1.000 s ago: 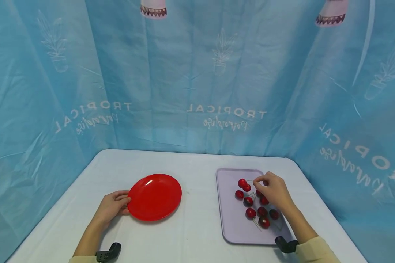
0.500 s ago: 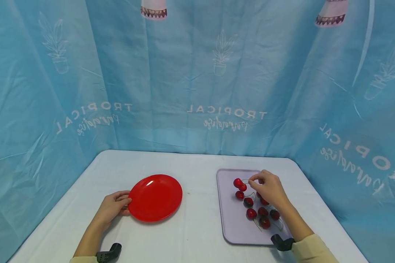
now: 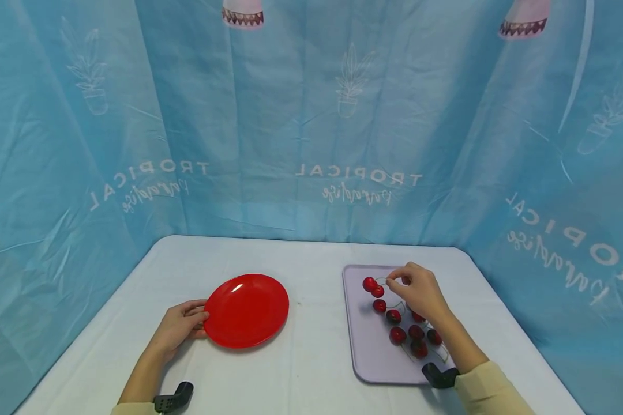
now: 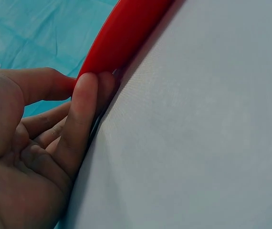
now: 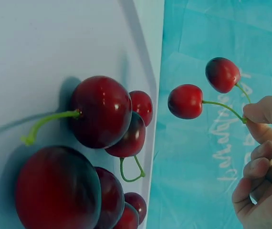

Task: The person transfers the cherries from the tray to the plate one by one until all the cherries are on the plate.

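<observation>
My left hand (image 3: pixel 179 325) pinches the left rim of a red round plate (image 3: pixel 246 311) on the white table. In the left wrist view, the thumb lies on one side of the plate's rim and fingers are under the other. On the right, my right hand (image 3: pixel 420 291) pinches the green stems of a pair of red cherries (image 5: pixel 185 101) between thumb and forefinger. In the right wrist view, the pair hangs clear of the tray. Several more dark red cherries (image 3: pixel 397 335) lie below on a pale purple tray (image 3: pixel 363 360), some partly hidden by the hand.
A white cloth (image 3: pixel 311 369) covers the table, with a strip of it between plate and tray. Blue printed curtains (image 3: pixel 311 115) enclose the back and both sides. Black wrist cameras (image 3: pixel 173 397) sit on both wrists.
My right hand has moved left and slightly away from me over the tray, carrying the cherry pair along. The left hand keeps its grip on the plate, which stays nearly in place.
</observation>
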Motion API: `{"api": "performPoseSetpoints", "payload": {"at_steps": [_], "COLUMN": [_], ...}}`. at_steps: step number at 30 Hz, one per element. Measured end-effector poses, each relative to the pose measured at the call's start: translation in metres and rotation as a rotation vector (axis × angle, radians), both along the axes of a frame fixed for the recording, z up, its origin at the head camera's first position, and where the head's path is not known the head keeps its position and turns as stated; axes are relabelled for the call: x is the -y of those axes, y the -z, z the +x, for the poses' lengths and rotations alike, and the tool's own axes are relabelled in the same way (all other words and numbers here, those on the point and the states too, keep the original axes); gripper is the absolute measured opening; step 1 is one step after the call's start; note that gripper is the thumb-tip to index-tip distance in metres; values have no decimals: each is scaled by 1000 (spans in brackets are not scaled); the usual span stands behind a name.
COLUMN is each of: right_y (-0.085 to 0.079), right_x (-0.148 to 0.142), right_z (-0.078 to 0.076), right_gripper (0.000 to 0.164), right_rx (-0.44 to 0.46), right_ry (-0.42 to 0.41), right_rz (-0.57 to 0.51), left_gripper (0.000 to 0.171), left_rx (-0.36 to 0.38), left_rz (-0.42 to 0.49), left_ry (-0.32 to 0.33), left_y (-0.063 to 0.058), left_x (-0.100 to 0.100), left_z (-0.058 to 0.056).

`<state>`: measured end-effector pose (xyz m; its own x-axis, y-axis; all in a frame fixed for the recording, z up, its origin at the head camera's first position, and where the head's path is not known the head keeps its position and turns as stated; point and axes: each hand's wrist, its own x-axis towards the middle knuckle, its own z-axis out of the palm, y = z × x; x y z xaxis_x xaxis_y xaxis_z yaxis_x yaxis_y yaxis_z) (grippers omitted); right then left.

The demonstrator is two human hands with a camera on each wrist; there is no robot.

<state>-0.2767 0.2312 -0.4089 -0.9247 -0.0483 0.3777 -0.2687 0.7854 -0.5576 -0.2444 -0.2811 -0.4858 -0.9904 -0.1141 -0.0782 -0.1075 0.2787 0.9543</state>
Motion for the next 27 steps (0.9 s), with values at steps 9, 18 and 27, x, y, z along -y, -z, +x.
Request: {"api": "performPoseSetpoints", "payload": {"at_steps": [9, 18, 27], "right_y": [3, 3, 3], "right_x": [8, 18, 32], "right_z": [-3, -6, -12], "right_gripper": [12, 13, 15], "right_rx": [31, 43, 51], "right_ry": [11, -23, -10], "right_rz": [-11, -54, -23], "left_gripper": [51, 51, 50], "left_rx": [3, 5, 5], "left_rz": [-1, 13, 9], "left_ry": [-2, -6, -8], "left_y": [-1, -3, -4], "left_x": [-3, -4, -1], "left_z": [-3, -1, 1]}}
